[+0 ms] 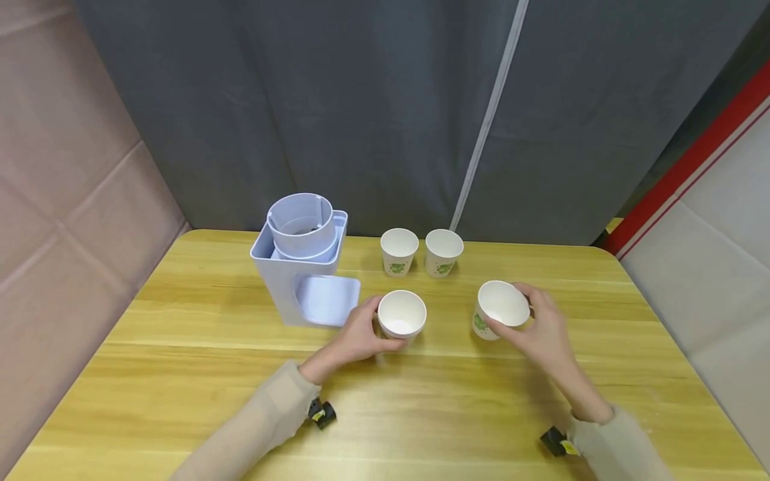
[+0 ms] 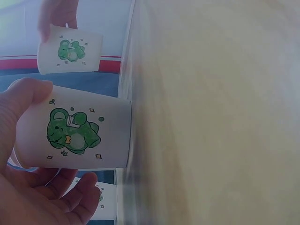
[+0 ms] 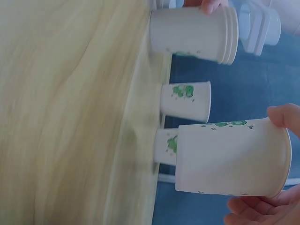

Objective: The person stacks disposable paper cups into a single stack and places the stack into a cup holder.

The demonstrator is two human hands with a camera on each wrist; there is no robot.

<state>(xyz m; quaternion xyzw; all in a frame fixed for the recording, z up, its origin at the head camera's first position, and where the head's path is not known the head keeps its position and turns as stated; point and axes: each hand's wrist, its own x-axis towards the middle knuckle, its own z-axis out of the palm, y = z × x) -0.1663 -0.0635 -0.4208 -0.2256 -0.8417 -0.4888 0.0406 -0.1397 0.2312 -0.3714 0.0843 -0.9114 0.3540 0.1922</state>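
Observation:
In the head view my left hand (image 1: 361, 333) grips a white paper cup (image 1: 402, 314) by its sides, thumb at the near side and fingers at the left. The right wrist view shows doubled rims on this cup (image 3: 192, 33), so it is a nested stack. A green cartoon animal (image 2: 74, 131) is printed on its wall. My right hand (image 1: 544, 331) pinches another paper cup (image 1: 504, 304) near its rim, thumb in front and fingers behind. That cup (image 2: 70, 49) hangs a little above the table in the left wrist view, mouth up.
Two paper cups, one left (image 1: 400, 252) and one right (image 1: 444, 254), stand upright near the table's back edge. A pale blue plastic dispenser (image 1: 273, 287) with a round top and low tray (image 1: 329, 300) stands left of my left hand. A grey curtain (image 1: 373, 120) hangs behind the wooden table (image 1: 433, 414).

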